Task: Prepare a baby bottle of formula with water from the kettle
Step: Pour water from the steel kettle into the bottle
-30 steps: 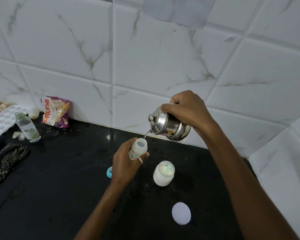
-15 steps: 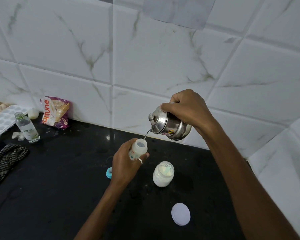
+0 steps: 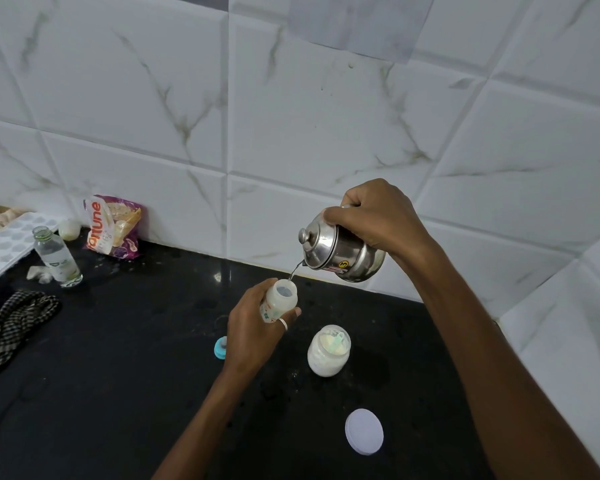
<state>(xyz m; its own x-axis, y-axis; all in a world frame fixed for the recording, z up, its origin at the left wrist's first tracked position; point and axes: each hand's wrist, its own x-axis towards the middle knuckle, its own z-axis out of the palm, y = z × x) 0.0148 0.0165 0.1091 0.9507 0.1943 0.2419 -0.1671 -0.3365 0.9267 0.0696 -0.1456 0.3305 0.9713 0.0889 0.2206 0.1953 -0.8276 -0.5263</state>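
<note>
While kettle (image 3: 343, 252) pours on, bottle (image 3: 280, 299) unmoved.

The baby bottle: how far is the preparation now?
Done: formula jar open, its lid on the counter. In hand: the right hand tilts the kettle, pouring water into the baby bottle, held in the left hand. Left: fitting the blue teat cap.

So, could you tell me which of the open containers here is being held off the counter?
The baby bottle in the left hand; the powder jar and clear glass bottle stand on the counter.
</note>
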